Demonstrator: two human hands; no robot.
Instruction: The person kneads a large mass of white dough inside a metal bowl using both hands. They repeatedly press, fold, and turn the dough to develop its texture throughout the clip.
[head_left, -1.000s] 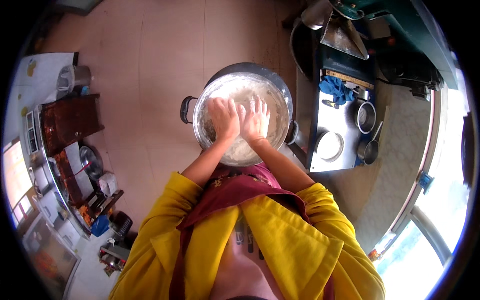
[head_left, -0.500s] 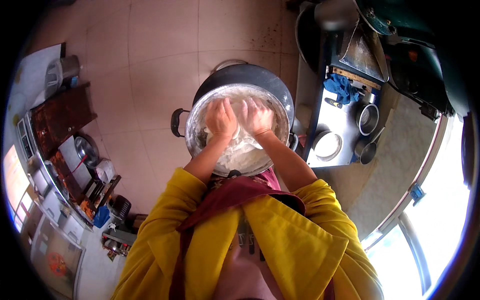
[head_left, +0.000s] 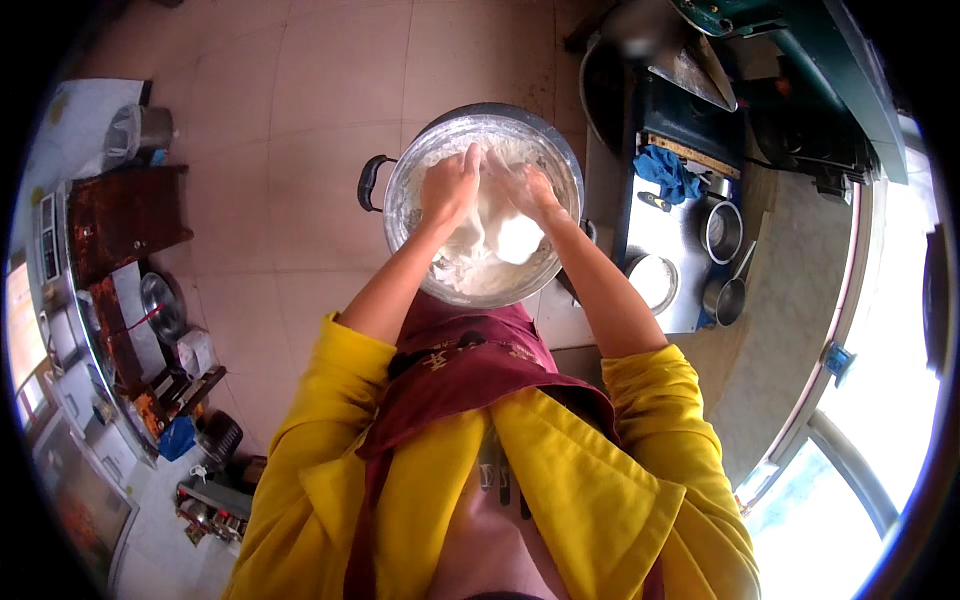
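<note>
A wide metal pot (head_left: 572, 185) with dark side handles stands in front of me, holding loose white flour and a soft, pale dough (head_left: 515, 240). My left hand (head_left: 452, 188) is in the pot, its fingers curled and closed at the dough's far side. Beside it, my right hand (head_left: 528, 190) is closed on the dough too, its floury fingers slightly blurred. The two hands almost meet at the fingertips. The dough's smooth bulge shows between my wrists, while ragged, floury bits lie toward the near rim.
A metal worktop (head_left: 625, 205) at the right bears a bowl of white powder (head_left: 652, 284), a metal pot (head_left: 721, 229), a small saucepan (head_left: 724, 300) and a blue cloth (head_left: 668, 172). To the left are a brown cabinet (head_left: 125, 220) and a metal basin (head_left: 163, 305). Tiled floor (head_left: 330, 110) surrounds the pot.
The pot's rim looks more level and its dark outer side shows less. Both hands have shifted slightly up and outward, and more of the dough's smooth bulge shows between my wrists.
</note>
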